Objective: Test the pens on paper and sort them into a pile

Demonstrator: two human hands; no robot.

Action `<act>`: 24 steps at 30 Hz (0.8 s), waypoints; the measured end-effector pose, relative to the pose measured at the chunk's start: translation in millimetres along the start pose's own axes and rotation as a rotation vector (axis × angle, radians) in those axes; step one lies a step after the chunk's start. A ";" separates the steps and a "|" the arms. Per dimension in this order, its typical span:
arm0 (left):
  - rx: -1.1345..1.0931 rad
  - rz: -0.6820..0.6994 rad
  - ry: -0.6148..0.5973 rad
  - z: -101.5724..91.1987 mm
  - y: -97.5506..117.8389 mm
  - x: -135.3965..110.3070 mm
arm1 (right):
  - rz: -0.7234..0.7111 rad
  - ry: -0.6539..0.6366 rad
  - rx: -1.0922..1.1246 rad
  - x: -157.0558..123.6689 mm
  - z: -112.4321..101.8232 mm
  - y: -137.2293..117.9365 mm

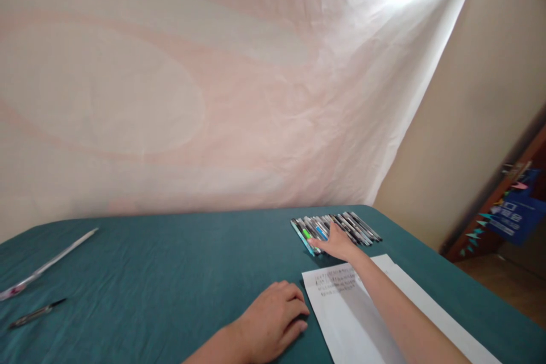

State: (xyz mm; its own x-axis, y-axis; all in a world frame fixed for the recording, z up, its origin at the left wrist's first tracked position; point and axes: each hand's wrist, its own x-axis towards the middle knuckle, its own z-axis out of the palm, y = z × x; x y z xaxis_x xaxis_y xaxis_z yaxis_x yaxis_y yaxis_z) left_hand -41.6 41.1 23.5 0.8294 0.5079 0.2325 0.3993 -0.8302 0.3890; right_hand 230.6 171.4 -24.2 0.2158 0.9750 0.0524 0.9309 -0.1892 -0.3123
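Observation:
My right hand [338, 243] reaches over a row of pens [359, 228] at the far right of the table, its thumb and index finger spread apart at the pens. They lie side by side, mostly black, grey and clear, with light-blue, green and blue parts toward the left end. Beneath my right forearm are white sheets of paper [347, 318], the top one bearing several lines of handwriting near its upper edge. Loosely bent, my left hand [277, 318] rests palm down on the table just left of the paper, with nothing visible in it.
On the left of the dark green table cover [170, 273] lie a long pale stick-like item [51, 263] and a dark pen [36, 314]. Behind hangs a pale pink-and-white curtain [256, 125]. Beyond the table's right edge hangs a blue bag [518, 219].

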 end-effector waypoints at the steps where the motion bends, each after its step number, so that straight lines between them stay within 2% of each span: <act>1: 0.000 0.001 0.001 -0.1 -0.2 0.1 | 0.004 -0.021 -0.024 2.8 1.2 -4.6; 6: -0.003 0.005 0.003 0.2 -1.4 0.3 | 0.056 -0.063 -0.133 14.8 7.3 -20.2; 12: -0.012 0.007 0.012 1.4 -2.5 -0.5 | 0.144 -0.082 -0.163 23.2 15.1 -20.4; 24: -0.013 0.011 0.000 1.0 -1.7 0.1 | 0.105 -0.117 -0.158 19.7 8.0 -25.7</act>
State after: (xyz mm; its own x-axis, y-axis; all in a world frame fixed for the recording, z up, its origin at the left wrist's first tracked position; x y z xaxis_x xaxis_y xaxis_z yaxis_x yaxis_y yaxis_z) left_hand -41.8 42.3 22.0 0.8335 0.4990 0.2372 0.3853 -0.8327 0.3977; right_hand 208.5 196.5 -22.7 0.2866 0.9542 -0.0860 0.9419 -0.2971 -0.1569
